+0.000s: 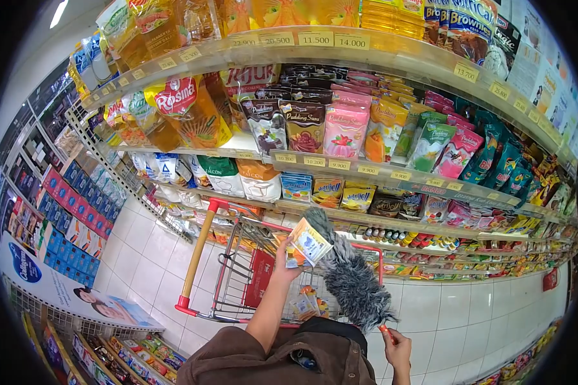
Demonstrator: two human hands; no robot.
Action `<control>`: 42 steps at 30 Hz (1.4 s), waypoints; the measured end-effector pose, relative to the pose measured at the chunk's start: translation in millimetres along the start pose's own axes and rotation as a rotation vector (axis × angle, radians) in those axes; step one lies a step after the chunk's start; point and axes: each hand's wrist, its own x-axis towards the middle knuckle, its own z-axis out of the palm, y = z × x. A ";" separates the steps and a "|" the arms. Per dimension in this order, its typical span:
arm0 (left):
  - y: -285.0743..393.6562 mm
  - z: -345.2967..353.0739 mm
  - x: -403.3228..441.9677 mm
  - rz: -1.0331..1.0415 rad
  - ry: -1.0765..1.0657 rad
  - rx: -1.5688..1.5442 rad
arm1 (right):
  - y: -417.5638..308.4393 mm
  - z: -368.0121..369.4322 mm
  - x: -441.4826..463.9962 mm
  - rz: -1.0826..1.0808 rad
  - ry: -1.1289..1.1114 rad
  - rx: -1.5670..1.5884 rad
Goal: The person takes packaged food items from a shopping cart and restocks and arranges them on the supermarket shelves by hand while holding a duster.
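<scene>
My left hand (288, 263) is closed round a small packet (311, 242) with a white, blue and orange face, held up above the shopping cart (258, 279). Fluffy and grey, a duster (356, 285) lies across the view in front of my body. Its orange handle end (384, 328) is pinched in my right hand (398, 350), at the lower right. Several similar packets (307, 303) rest in the cart below my left hand.
Shelves ahead hold pudding pouches (345, 125), oil pouches (189, 112) and flour bags (259, 179), with price tags along the shelf edge (327, 162). A wire rack (45, 301) of snacks stands at the lower left. White floor tiles (456, 308) show at right.
</scene>
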 end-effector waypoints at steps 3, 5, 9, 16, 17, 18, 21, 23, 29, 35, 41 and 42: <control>-6.1 -12.1 -7.5 0.070 -0.190 -0.146 | -19.2 -5.8 -1.0 -0.031 0.040 -0.084; -12.2 -15.2 -9.6 0.106 -0.235 -0.228 | -23.4 -9.4 0.7 -0.174 0.117 -0.210; -25.3 -30.8 -1.2 0.242 -0.309 -0.439 | -44.7 -26.7 0.9 -0.276 0.270 -0.329; -10.8 -11.2 -23.7 0.159 -0.416 -0.356 | -36.2 -31.9 -7.4 -0.298 0.362 -0.286; -11.2 -15.1 -20.8 0.153 -0.415 -0.356 | -41.5 -31.5 -10.1 -0.292 0.364 -0.288; -11.3 -20.7 -14.3 0.156 -0.305 -0.292 | -48.5 -29.8 -11.6 -0.297 0.293 -0.332; -10.4 -15.2 -11.2 0.165 -0.161 -0.197 | -45.2 -25.7 -13.8 -0.312 0.208 -0.373; -10.0 -14.8 -6.0 0.187 -0.195 -0.220 | -44.9 -27.9 -11.2 -0.326 0.190 -0.373; -15.4 -10.2 3.0 0.189 -0.075 -0.127 | -38.9 -21.6 -13.9 -0.319 0.331 -0.445; -17.5 -1.0 2.8 0.180 -0.011 -0.152 | -47.2 -23.0 -18.1 -0.301 0.235 -0.382; -21.3 22.8 18.3 0.245 -0.023 -0.239 | -14.5 -28.9 -23.3 -0.224 0.436 -0.328; -21.7 30.1 25.3 0.291 0.036 -0.253 | -6.4 -29.7 -29.1 -0.222 0.439 -0.332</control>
